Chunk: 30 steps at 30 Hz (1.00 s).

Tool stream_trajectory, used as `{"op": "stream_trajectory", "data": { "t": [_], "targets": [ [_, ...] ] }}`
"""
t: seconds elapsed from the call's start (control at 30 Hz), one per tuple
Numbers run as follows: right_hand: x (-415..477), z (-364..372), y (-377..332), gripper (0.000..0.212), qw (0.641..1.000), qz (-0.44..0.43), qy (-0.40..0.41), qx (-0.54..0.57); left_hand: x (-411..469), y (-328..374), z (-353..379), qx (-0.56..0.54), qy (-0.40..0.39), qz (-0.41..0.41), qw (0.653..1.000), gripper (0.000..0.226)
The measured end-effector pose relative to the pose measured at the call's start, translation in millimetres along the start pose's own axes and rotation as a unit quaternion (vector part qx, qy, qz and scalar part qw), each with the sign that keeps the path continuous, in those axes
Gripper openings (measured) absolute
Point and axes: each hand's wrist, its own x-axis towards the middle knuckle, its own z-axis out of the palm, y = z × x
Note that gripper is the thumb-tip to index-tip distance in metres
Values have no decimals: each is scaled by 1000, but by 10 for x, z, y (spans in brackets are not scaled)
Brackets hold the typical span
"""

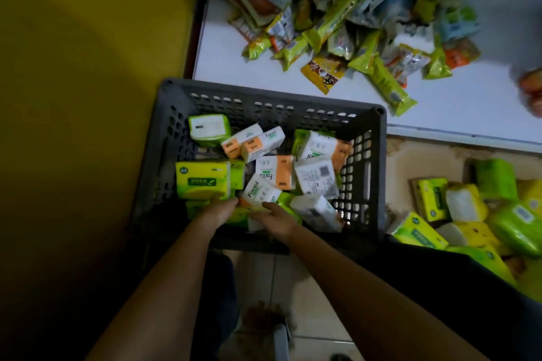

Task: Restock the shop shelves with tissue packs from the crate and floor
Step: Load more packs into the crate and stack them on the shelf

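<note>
At crate near wall, both hands reach in together. Left hand lies over green packs; right hand lies thumb-up beside it on a white pack. Cannot tell whether either hand grips. Tissue packs, green and white-orange, lie jumbled inside the crate. Floor packs are heaped to its right. Beyond, white shelf bears piled snack packets.

One head-worn camera looks steeply down, close over the crate, which fills the middle of the wide frame. The view faces forward to a white shelf at the top, with floor at the bottom; the dim left side is perhaps a wall.
</note>
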Motion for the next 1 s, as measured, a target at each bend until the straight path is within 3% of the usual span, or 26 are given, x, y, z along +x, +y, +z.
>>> {"op": "stream_trajectory", "data": {
  "t": [0.27, 0.43, 0.57, 0.8, 1.0],
  "targets": [
    [5, 32, 18, 53, 997, -26, -5, -76, 14, 42, -24, -46, 0, 37, 998, 50],
    [-109, -42, 45, 54, 995, -48, 37, -79, -65, 89, 93, -49, 61, 23, 997, 61],
    [-552, -288, -121, 45, 993, -91, 79, -8, -585, 346, 141, -63, 85, 53, 993, 65],
    [-1946, -863, -557, 49, 959, -237, 152, -27, -2160, 829, 39, -160, 81, 238, 955, 60],
    [-3457, -1428, -593, 62, 876, -379, 296, -41, -3799, 1228, 204, -180, 68, 427, 884, 58]
  ]
}}
